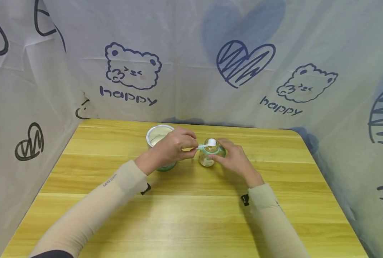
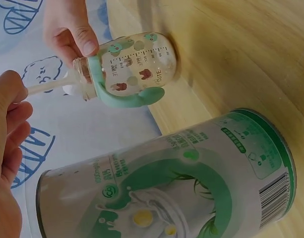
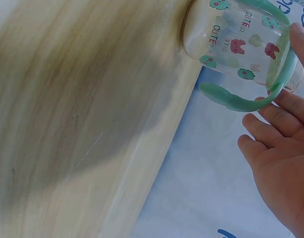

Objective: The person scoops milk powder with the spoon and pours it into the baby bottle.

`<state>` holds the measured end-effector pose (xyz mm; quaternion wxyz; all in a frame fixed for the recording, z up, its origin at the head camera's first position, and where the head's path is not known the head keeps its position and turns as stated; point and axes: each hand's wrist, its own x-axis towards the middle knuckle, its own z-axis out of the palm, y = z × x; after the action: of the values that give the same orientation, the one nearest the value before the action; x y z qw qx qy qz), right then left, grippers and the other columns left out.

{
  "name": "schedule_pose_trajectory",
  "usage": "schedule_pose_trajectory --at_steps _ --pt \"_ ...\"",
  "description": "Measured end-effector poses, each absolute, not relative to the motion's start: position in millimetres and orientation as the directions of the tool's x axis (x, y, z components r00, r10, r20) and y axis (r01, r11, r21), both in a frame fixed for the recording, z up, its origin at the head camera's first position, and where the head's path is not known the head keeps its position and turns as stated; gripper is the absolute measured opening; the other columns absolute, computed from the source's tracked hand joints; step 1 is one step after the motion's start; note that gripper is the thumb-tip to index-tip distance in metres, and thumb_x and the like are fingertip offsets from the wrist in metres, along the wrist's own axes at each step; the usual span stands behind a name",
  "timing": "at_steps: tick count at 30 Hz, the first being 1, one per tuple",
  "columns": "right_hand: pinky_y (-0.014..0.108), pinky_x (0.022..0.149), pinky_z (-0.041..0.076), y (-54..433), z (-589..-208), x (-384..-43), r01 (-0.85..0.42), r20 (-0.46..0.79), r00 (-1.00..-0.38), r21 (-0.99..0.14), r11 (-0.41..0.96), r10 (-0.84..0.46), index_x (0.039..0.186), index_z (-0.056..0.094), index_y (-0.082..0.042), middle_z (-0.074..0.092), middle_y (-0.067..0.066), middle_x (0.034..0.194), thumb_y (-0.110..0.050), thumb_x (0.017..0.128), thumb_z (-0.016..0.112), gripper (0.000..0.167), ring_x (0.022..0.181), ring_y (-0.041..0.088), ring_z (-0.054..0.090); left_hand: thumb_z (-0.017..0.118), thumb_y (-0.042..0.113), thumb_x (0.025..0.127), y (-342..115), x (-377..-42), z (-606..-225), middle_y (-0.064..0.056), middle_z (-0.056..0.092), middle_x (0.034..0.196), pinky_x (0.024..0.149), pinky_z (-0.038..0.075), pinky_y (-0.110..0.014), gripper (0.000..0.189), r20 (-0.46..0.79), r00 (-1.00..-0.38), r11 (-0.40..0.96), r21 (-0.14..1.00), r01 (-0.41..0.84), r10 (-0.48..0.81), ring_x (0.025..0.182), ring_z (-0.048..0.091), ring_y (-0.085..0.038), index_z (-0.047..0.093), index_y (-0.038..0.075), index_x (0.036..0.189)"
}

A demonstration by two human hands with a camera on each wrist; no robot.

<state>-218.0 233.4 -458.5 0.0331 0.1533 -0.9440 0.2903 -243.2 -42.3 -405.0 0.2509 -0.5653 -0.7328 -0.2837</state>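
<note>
Nearest the head camera are two long cream cloth sleeves (image 1: 110, 197). With my left grip (image 1: 178, 143) I pinch the thin, pale plastic scoop (image 1: 212, 142) by its handle. It should feel light and stiff, so I think the end of the handle is the best place to hold, kept level. Its round white end is right at the mouth of the small, clear, round bottle with pale green handles (image 2: 142, 64). I can't tell if any powder is in it. My right grip (image 1: 232, 157) has hold of that bottle around its neck, and it seems to stand on the yellow wooden desk (image 1: 191, 218). Its smooth sides may be slippery, so the green ring should be good to hold. It has little red bears, the word CUTE and measuring lines. Near it stands the tall white and green can (image 2: 166, 168), with pale powder (image 1: 158, 140) inside.
</note>
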Motion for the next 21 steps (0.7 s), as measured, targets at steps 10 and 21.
schedule_pose_trajectory --at_steps 10,21 --pt "0.059 0.116 0.045 233.1 -455.6 -217.8 -0.306 0.148 -0.951 -0.544 0.781 -0.270 0.149 0.059 -0.012 0.055 0.018 0.156 -0.046 0.093 0.079 0.068 0.142 0.041 0.055 0.080 0.004 0.090 -46.0 -242.6 -404.3 -0.006 0.081 0.095 0.088 0.061 -0.036 0.004 0.641 -0.443 0.267 0.358 0.895 0.626 0.096 0.075 -0.022 0.082 0.005 0.093" --pt "0.059 0.117 0.044 233.8 -456.8 -218.0 -0.306 0.150 -0.952 -0.536 0.787 -0.267 0.149 0.060 -0.014 0.057 0.017 0.155 -0.046 0.092 0.080 0.069 0.141 0.042 0.056 0.079 0.017 0.091 -51.5 -247.2 -394.7 -0.007 0.082 0.098 0.070 0.053 -0.027 0.013 0.331 -0.875 0.342 0.825 0.450 0.353 0.087 0.070 -0.018 0.085 0.009 0.100"
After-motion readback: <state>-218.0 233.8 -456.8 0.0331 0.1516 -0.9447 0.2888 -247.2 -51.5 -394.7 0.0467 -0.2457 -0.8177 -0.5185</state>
